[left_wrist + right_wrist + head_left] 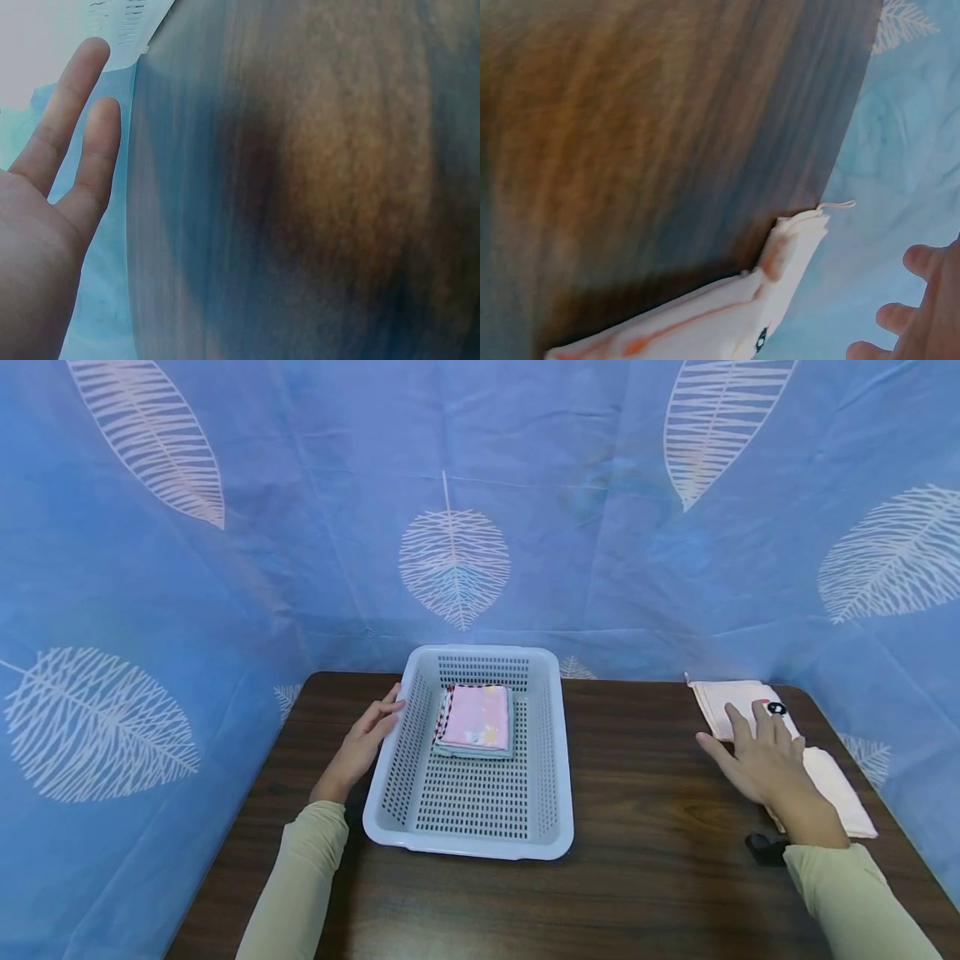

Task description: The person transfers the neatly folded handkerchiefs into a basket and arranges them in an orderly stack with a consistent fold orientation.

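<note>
A light blue plastic basket with slotted walls stands in the middle of the table. Folded cloths lie stacked inside it, a pink towel on top. My left hand is at the basket's left side, its fingers against or very near the rim; in the left wrist view its fingers look extended. Over at the right, my right hand has its fingers spread above the white towels. One white towel has a dark and red print and a small loop at its corner. The right hand holds nothing visible.
The dark brown wooden table carries the basket and towels. A blue curtain with white leaf prints hangs behind it and along both sides. A black strap-like object shows at the right wrist.
</note>
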`<state>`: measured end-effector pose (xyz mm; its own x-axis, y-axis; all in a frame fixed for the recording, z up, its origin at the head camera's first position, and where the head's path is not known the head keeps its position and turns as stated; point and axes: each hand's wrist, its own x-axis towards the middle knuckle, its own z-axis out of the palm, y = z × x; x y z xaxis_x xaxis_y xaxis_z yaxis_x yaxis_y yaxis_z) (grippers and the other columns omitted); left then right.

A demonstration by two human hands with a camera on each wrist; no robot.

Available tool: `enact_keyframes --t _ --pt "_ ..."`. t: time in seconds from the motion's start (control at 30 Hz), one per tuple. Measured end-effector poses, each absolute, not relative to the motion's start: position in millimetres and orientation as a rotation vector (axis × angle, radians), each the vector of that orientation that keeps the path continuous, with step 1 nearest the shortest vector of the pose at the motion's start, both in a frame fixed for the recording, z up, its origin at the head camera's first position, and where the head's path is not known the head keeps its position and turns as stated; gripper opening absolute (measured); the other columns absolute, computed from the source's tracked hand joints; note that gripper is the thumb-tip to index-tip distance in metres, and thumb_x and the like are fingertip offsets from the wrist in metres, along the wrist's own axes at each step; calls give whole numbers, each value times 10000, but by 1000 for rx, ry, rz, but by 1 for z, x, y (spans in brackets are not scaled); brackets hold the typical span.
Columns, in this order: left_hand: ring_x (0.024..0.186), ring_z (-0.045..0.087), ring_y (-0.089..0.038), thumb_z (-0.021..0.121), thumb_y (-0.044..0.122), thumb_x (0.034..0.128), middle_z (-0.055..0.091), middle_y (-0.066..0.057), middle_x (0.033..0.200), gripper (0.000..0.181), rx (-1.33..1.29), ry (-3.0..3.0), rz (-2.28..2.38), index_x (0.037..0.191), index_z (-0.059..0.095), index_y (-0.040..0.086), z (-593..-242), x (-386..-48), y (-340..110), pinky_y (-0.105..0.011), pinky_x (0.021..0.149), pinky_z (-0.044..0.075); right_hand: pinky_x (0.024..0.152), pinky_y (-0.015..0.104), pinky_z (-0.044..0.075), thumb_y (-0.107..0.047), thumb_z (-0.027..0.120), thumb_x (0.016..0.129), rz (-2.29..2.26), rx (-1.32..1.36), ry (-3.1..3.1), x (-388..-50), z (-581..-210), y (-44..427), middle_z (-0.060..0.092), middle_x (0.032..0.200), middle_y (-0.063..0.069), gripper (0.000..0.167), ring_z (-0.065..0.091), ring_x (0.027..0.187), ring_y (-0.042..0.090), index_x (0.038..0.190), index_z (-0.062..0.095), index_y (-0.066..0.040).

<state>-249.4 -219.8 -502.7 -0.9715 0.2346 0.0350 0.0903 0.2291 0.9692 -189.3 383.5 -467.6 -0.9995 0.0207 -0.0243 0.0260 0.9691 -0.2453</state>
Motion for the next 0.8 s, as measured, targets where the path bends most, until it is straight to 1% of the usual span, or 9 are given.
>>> enact_keyframes --t 0.13,0.27,0.53,0.7,0.8 --pt "1612 126 -208 462 461 1075 178 253 1677 434 305 2382 1841 1439 522 233 -502 -250 -219 -617 1231 270 1048 877 14 -675 302 1027 -383 78 3101 -184 -473 389 -19 1605 435 919 18 1413 730 1618 67 -11" --pt "1614 125 -221 459 457 1076 175 231 1688 435 304 2394 1831 1446 519 236 -502 -250 -220 -620 1235 258 1048 877 9 -681 296 1022 -376 114 3097 -178 -478 396 -15 1593 449 937 -8 1419 725 1610 64 11" --pt "1610 145 -219 459 440 1079 181 245 1680 426 305 2386 1853 1445 521 231 -501 -251 -222 -614 1220 292 1034 881 14 -678 235 1027 -410 208 3069 -172 -487 413 -69 1560 485 948 -36 1397 754 1585 40 63" --pt "1613 121 -209 454 435 1083 171 224 1690 422 307 2381 1855 1441 521 221 -502 -250 -222 -615 1238 256 1032 882 -6 -691 225 1019 -444 272 3050 -168 -497 426 -99 1551 490 967 -57 1396 750 1579 17 70" --pt "1615 102 -205 449 430 1087 156 224 1690 427 317 2373 1848 1451 514 217 -503 -250 -221 -615 1236 260 1021 886 -11 -698 212 1016 -460 313 3018 -165 -502 434 -115 1540 495 978 -78 1394 745 1573 -6 76"
